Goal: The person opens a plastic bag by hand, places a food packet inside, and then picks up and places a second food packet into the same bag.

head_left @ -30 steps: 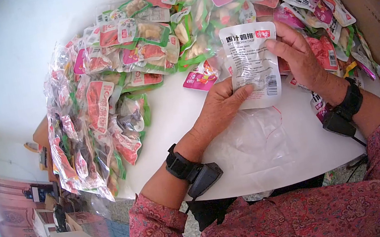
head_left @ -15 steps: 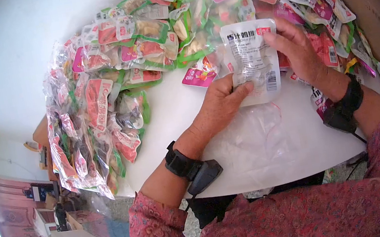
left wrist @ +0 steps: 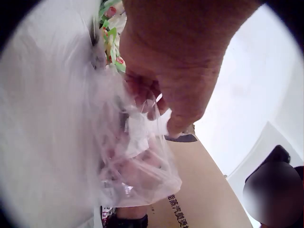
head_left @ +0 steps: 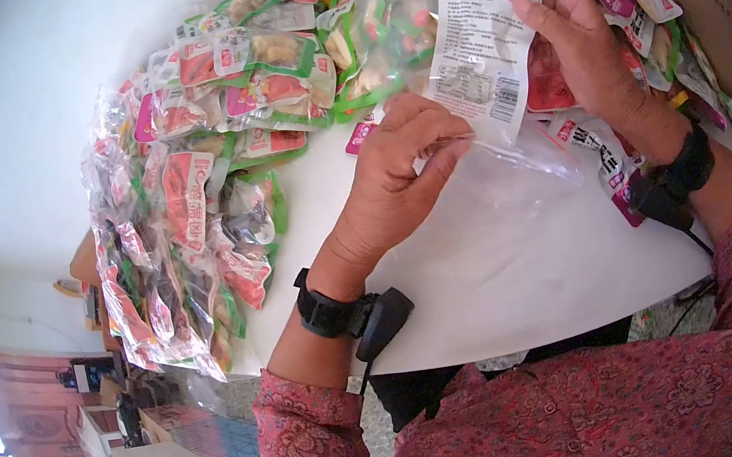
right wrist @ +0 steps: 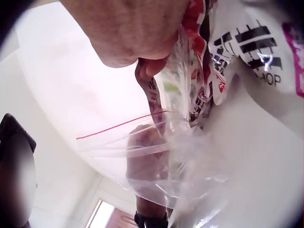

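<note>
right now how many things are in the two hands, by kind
white snack packet, held by the right hand: 1
clear zip bag, pinched by the left hand: 1
total: 2

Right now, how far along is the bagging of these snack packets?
Early, it seems. Done: no filled bag is in view. In hand: the right hand grips a white packet, its lower end at the mouth of the clear bag that the left hand pinches open. Left: the big pile of packets on the table lies loose.
</note>
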{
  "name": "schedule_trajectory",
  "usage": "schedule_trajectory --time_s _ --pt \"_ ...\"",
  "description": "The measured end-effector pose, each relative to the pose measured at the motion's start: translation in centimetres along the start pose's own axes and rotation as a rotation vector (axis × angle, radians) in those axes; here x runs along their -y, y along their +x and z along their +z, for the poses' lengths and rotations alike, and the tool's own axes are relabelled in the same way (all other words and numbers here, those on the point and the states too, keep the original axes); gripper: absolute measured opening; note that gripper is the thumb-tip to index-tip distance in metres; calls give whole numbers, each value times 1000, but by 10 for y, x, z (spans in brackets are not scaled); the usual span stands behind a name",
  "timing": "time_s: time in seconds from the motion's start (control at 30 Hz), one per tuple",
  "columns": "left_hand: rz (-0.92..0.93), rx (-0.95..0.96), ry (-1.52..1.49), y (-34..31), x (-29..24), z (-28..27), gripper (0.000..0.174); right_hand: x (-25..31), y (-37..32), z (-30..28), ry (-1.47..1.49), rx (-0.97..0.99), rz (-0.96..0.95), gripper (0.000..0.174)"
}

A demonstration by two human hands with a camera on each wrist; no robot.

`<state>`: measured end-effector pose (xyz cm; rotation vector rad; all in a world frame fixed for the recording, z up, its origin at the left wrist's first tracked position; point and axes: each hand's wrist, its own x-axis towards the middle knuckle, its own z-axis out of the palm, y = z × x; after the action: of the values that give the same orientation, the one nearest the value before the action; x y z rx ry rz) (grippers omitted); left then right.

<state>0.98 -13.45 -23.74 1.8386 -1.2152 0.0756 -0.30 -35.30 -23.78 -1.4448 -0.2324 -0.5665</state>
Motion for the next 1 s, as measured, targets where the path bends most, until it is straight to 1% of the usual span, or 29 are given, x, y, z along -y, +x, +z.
schedule_trajectory --time_s 0.03,0.1,0.13,0.2,0.23,0.3,0.33,0.37,0.43,0.47,0.5,0.53,0.57,0.63,0.67,0.73,0.77,0.83,0.87,0.9,0.93,0.97,1.0 --pt "-2 4 -2 0 0 1 13 3 -1 2 1 -3 3 25" --pt "100 -50 181 0 0 1 15 9 -4 5 15 57 -12 24" --pt "99 -48 181 -1 -3 3 15 10 -5 6 16 55 -11 24" --pt "-6 -163 108 -3 -14 7 13 12 -6 8 63 215 111 23" --pt "-8 -163 107 -4 -17 7 13 14 -7 7 63 215 113 23" --pt "-115 -206 -14 -6 -19 8 9 17 -9 6 -125 538 300 28" --pt "-118 -207 -15 -5 -18 8 9 14 -13 10 -38 577 272 28" --pt "-98 -223 -63 -4 -16 6 7 16 -17 11 -35 580 278 28" --pt "-84 -241 -111 -4 -20 2 6 25 -21 15 -122 626 357 30" --pt "-173 -248 -244 -3 -25 -1 6 23 -23 15 -120 630 360 30" --pt "-263 -255 -377 -3 -29 -3 7 20 -24 16 -157 623 295 31" --pt "-229 -293 -466 -2 -26 -3 8 19 -25 17 -195 616 229 32" --pt "-232 -297 -466 -1 -26 -6 8 21 -25 16 -195 620 231 32" --pt "-296 -306 -560 0 -27 -12 7 32 -25 16 -128 780 361 34" --pt "-272 -324 -602 0 -23 -10 7 31 -28 18 -127 783 365 34" --pt "-271 -315 -574 1 -22 -8 7 25 -38 21 20 713 486 30" --pt "-265 -305 -545 1 -21 -7 7 23 -37 21 24 718 495 30" --pt "-277 -283 -508 0 -20 -8 7 18 -30 17 -92 843 459 32" --pt "-277 -255 -470 0 -19 -9 7 12 -29 15 -91 848 465 32" --pt "-280 -259 -472 0 -16 -10 7 7 -29 16 -46 872 408 33" --pt "-251 -245 -420 0 -12 -12 7 4 -29 17 0 895 350 33" --pt "-221 -230 -368 0 -9 -13 7 4 -28 13 0 896 353 33" --pt "-222 -231 -369 0 -8 -13 7 12 -25 11 -149 1019 382 31"
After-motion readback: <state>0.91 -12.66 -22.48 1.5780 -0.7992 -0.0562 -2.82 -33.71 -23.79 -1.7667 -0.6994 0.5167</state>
